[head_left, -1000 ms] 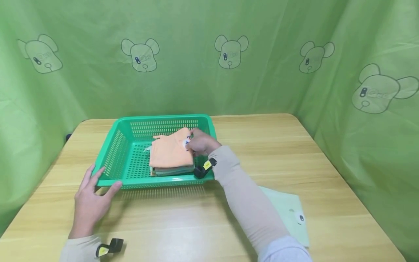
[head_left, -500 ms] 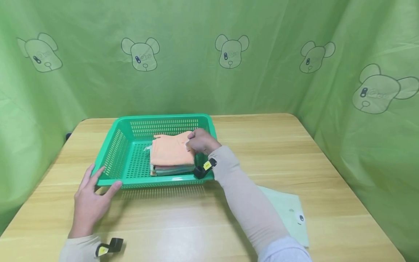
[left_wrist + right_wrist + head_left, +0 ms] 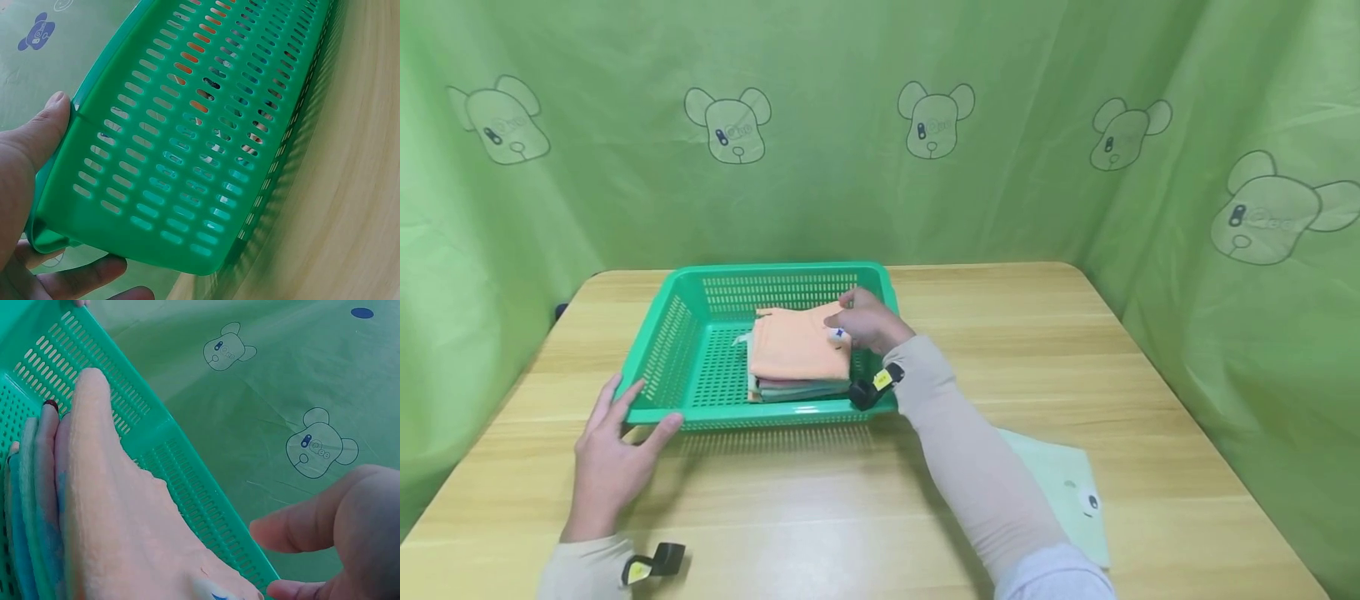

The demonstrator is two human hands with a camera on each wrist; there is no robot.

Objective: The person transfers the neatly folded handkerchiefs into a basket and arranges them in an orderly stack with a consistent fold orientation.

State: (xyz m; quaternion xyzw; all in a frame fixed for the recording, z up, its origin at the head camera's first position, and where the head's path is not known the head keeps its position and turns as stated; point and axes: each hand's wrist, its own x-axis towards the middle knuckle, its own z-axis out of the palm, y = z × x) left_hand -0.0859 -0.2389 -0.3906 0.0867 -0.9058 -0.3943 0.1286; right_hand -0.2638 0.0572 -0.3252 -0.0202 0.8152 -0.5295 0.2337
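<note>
A green plastic basket [image 3: 700, 414] stands on the table, and my left hand [image 3: 612, 467] grips its near left corner, thumb on the front rim and fingers at the side. Inside the basket, at the right, lies a stack of folded towels [image 3: 805, 389]. On top is a peach towel [image 3: 797, 343] with a small printed face. Over that towel's right edge is my right hand [image 3: 871, 321]. In the right wrist view its thumb [image 3: 290, 531] stands apart from the cloth, and a fingertip is close to the towel's corner; most of the other fingers are hidden.
A light green towel [image 3: 1060, 487] with a printed eye lies on the wooden table [image 3: 797, 517], partly under my right forearm. Green curtains [image 3: 827, 200] with bear drawings hang behind and beside the table. The basket's left part shows its bare slotted floor [image 3: 718, 367].
The peach towel's raised far right corner has come down and it lies flatter on the stack. My right hand has shifted off its print, which shows again. The left hand stays at the basket's corner.
</note>
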